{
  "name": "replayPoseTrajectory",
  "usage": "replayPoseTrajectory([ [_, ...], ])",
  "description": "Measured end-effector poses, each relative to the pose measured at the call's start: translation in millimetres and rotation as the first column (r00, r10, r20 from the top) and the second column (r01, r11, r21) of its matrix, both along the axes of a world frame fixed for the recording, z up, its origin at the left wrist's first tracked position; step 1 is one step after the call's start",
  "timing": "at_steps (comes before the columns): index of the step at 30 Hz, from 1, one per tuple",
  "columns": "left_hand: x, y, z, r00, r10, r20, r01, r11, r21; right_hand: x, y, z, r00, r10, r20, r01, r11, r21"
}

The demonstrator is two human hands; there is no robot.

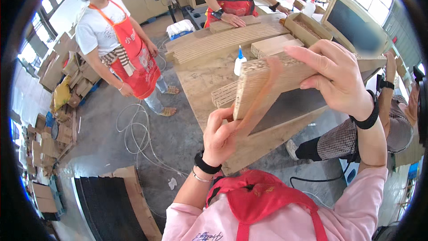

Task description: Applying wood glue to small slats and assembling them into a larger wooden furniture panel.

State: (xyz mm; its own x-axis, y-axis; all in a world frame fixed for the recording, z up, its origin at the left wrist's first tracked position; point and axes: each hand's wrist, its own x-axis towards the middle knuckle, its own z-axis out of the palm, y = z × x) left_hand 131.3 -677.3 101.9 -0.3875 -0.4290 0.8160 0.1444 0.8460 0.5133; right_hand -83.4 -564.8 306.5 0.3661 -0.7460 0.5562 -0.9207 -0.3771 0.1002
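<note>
A wood-grain particleboard panel (294, 72) is raised and tilted in front of me, its rough speckled edge showing. My right hand (332, 76) grips its right part, fingers over the top edge and thumb on the face. Closed at the panel's lower left corner is my left hand (219, 136). A thin, curved brown strip (270, 80) bows across the panel's face and runs down to my left fingertips; whether they pinch it as well is hard to see. Behind the panel stands a white glue bottle (239, 65) with a blue tip.
The worktable (196, 93) carries rows of narrow boards (227, 38), a stacked block of boards (274, 44) and an open cardboard box (307, 27). Co-workers stand at the left, the far side and the right. A pale hose (133, 127) coils on the floor; dark panels (109, 205) lie lower left.
</note>
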Motion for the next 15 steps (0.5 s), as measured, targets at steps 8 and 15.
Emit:
replayPoseTrajectory([
  [8, 70, -30, -28, 0.999, -0.042, -0.01, 0.042, 0.999, -0.022, 76, -23, -30, 0.997, -0.078, -0.024, 0.078, 0.997, -0.005],
  [15, 138, -72, -44, 0.997, -0.061, -0.048, 0.06, 0.998, -0.019, 141, -61, -37, 0.998, -0.035, -0.054, 0.038, 0.998, 0.042],
])
